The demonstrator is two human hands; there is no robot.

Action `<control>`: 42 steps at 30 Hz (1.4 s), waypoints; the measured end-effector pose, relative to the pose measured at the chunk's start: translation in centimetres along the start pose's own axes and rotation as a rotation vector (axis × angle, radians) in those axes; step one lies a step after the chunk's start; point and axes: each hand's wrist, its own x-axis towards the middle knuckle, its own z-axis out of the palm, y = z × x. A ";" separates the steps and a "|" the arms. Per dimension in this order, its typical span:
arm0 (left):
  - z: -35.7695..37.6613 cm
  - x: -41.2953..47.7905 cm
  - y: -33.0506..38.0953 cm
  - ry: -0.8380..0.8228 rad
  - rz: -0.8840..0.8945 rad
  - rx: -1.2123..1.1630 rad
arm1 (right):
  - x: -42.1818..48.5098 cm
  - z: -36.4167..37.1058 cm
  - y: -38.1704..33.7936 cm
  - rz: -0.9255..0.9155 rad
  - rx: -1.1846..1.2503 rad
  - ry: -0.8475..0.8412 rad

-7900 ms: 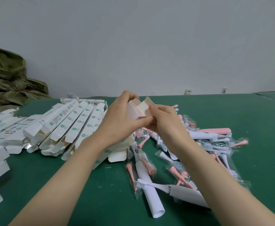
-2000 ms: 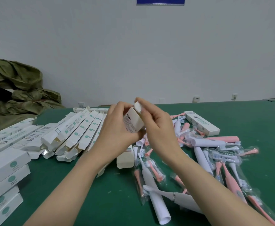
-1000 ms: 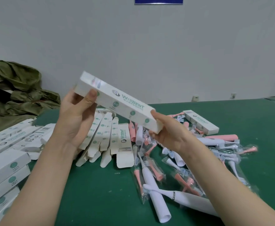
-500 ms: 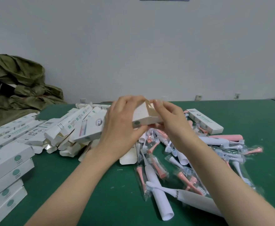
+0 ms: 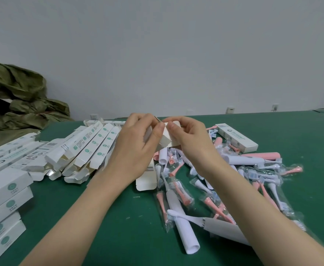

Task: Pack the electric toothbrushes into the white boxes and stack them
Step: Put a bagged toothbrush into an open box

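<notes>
Pinching the end flaps of a white box (image 5: pixel 169 143), held above the table (image 5: pixel 119 217) centre: left hand (image 5: pixel 138 148) and right hand (image 5: pixel 192 144) both curled, thumbs on card. Judged light, thin, easily creased; grip edges beside flaps. Flapped end faces 6 o'clock; long axis seems to run toward 12, mostly hidden

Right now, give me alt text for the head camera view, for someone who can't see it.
The left hand and right hand pinch the end flaps of a white cardboard box above a green table. Scattered white and pink electric toothbrushes lie on the right, open-ended white boxes on the left.
</notes>
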 end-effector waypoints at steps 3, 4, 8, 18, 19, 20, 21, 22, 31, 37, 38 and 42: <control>-0.1 -0.1 0.2 -0.058 -0.067 -0.042 | 0.0 -0.1 -0.2 -0.004 -0.022 0.015; -0.1 -0.2 0.2 -0.099 -0.066 -0.031 | 0.1 -0.3 -0.3 0.008 -0.014 0.020; -0.3 -0.2 0.2 -0.223 -0.023 0.058 | 0.6 -1.1 -0.1 0.107 0.036 -0.060; -0.1 -0.2 -0.5 -0.252 -0.026 0.128 | 5.6 -17.6 6.3 0.203 -0.935 0.324; -0.1 -0.3 -0.6 -0.254 -0.026 0.127 | 5.6 -18.8 7.3 0.233 -0.994 0.316; -0.1 -0.3 -0.6 -0.257 -0.027 0.128 | 5.6 -19.8 8.0 0.261 -1.036 0.296; -0.1 -0.3 -0.6 -0.258 -0.029 0.128 | 5.7 -20.5 8.6 0.296 -1.073 0.243; -0.1 -0.3 -0.6 -0.261 -0.032 0.129 | 5.6 -20.9 9.1 0.335 -1.114 0.156; -0.1 -0.2 -0.7 -0.307 -0.039 0.127 | 6.5 -21.3 10.5 0.368 -1.278 -0.280; -0.1 -0.1 -0.9 -0.318 -0.050 0.148 | 6.4 -22.0 9.7 0.294 -1.309 -0.285; -0.1 -0.1 -1.0 -0.318 -0.053 0.154 | 6.4 -21.8 9.1 0.255 -1.302 -0.246; -0.1 -0.2 -0.9 -0.265 -0.069 0.170 | 5.9 -18.3 5.6 0.094 -1.128 -0.171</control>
